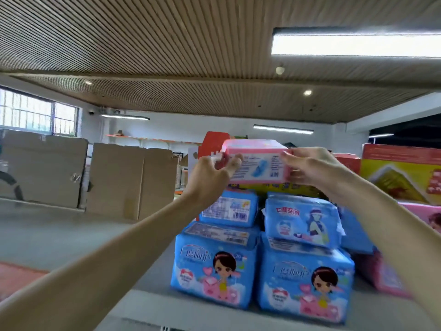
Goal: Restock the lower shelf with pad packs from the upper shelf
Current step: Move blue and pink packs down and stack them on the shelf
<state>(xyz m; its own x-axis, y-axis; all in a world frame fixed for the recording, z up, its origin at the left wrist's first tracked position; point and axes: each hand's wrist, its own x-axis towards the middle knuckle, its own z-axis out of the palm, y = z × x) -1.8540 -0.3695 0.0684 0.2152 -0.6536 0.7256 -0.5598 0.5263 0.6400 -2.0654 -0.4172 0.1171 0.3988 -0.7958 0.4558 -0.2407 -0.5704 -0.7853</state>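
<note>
Bare arms (107, 259) stretch up from the bottom corners and meet on a pink pack (259, 164), held level and broadside to the camera. The left hand (211, 176) pinches the pack's left end, fingers curled round the crimped edge. The right hand (313, 170) grips the right end, thumb on the printed face and fingers wrapped behind. The pack sits above the blue packs (303, 286) (whether it touches anything behind or beneath it cannot be told). Its face shows a white panel with blue print and a small blue pad drawing.

The blue packs stand on a grey shelf (59, 237) in two columns, side by side and touching. Two large ones in front each carry a cartoon girl, and smaller ones lie on top. The upper left one has a barcode label facing out; the upper right one is tilted and shows a figure in a hat. Just right of them, blurred, lie pink packs (381, 278). Behind those stands a yellow box (403, 173) with a red top edge. Well to the left on the shelf are two brown cartons (130, 180) with ragged flaps. Overhead runs a slatted ceiling (143, 44) with a long lamp (358, 45), and a barred window (31, 113) shows at far left.
</note>
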